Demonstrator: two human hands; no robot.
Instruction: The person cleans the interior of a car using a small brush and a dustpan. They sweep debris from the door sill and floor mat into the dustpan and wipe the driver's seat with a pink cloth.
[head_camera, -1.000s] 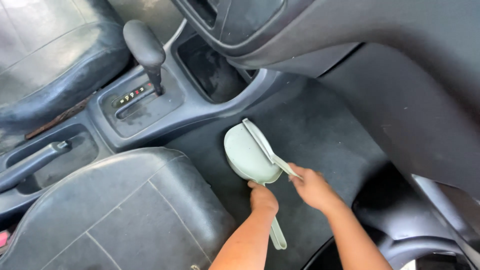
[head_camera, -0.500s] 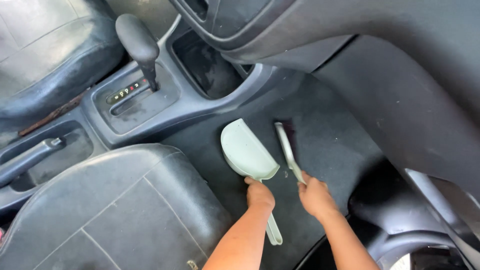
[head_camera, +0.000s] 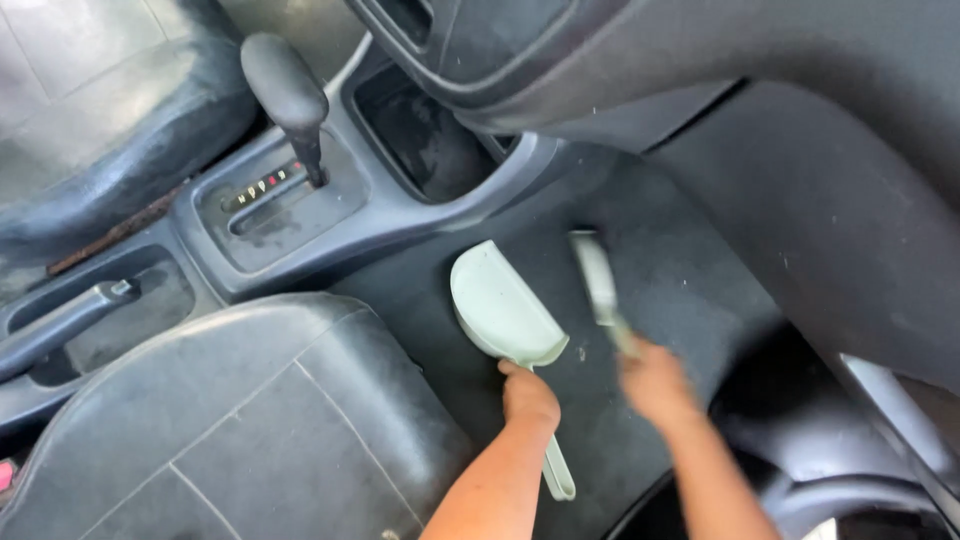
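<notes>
the left hand (head_camera: 528, 395) is clenched round the handle of a pale green dustpan (head_camera: 500, 310), which lies flat on the dark floor mat (head_camera: 680, 260) just beside the front edge of the seat (head_camera: 220, 420). the right hand (head_camera: 655, 380), blurred, grasps a small brush (head_camera: 598, 280) close beside the pan's mouth. judgement: the pan lip should press firmly against the mat, with short brush strokes drawn toward it, so grit does not slip under the rim
</notes>
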